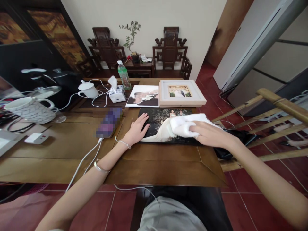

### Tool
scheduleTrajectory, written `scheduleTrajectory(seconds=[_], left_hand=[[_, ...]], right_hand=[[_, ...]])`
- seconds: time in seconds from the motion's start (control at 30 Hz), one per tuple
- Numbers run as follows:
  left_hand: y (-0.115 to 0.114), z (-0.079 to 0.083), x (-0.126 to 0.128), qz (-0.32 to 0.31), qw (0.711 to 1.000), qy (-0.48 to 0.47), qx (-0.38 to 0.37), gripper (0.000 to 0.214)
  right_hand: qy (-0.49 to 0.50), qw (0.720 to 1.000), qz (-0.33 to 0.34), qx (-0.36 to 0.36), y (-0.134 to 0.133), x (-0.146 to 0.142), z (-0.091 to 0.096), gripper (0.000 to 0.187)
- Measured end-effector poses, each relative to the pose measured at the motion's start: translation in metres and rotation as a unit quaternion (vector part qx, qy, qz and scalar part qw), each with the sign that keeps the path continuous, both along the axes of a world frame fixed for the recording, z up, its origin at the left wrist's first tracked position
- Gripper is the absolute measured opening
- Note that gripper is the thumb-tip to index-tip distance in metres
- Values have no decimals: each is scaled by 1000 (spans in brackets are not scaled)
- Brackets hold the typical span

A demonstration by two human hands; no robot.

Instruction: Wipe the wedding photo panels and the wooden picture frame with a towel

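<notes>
A large dark wedding photo panel (158,125) lies flat near the front of the wooden table, showing a couple and a long white dress. My left hand (138,129) rests on its left edge with the fingers stretched out. In my right hand (208,133) is a white cloth (183,123), pressed on the right part of the panel and covering some of the picture. Behind the panel lie a white-edged photo print (144,96) and a framed photo (179,91) in a pale frame.
Left of the panel lies a phone (109,122) with a white cable. Farther back stand a tissue box (117,93), a green-labelled bottle (124,75) and a lidded white cup (88,89). A patterned mug (30,110) is at far left. A wooden chair (276,102) stands to the right.
</notes>
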State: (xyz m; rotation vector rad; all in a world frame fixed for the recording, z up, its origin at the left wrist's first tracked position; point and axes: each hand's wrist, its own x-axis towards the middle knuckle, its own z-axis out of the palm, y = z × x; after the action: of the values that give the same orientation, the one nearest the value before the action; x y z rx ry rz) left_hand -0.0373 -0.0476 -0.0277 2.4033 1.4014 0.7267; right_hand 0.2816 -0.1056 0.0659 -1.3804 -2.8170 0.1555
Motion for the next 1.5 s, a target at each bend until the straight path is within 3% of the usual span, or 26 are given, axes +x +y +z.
scheduleTrajectory(seconds=[0.1,0.17,0.43,0.57,0.7,0.97,1.1,1.23,1.5], left_hand=[[-2,1,1,7,1000,2,0,45],[-2,3,2,12,1000,5,-5,45],[0,1,-1,-2,1000,1,0,46],[0,0,-1,0,1000,-1,0,46],[0,-1,0,1,1000,-7,3,46],[-1,-2,1,4,1000,-1,3,46],[-1,-3,1,8,1000,-1,7,45],[-1,-2,2,13,1000,-1,4,45],[-2,2,1,5,1000,9,-3,45]], right_hand=[[2,1000,-1,-10,-18,3,4,35],[5,1000,-16,-19,-12,2,7,36],[43,995,-45,-82,95,-14,22,29],[30,994,-62,-82,120,-18,25,22],[25,996,-54,-60,97,-13,21,25],[4,999,-10,-39,-26,-3,5,37],[30,999,11,-27,-61,-12,1,42],[36,999,1,-28,-45,-24,-1,43],[6,1000,-19,10,39,-60,-14,53]])
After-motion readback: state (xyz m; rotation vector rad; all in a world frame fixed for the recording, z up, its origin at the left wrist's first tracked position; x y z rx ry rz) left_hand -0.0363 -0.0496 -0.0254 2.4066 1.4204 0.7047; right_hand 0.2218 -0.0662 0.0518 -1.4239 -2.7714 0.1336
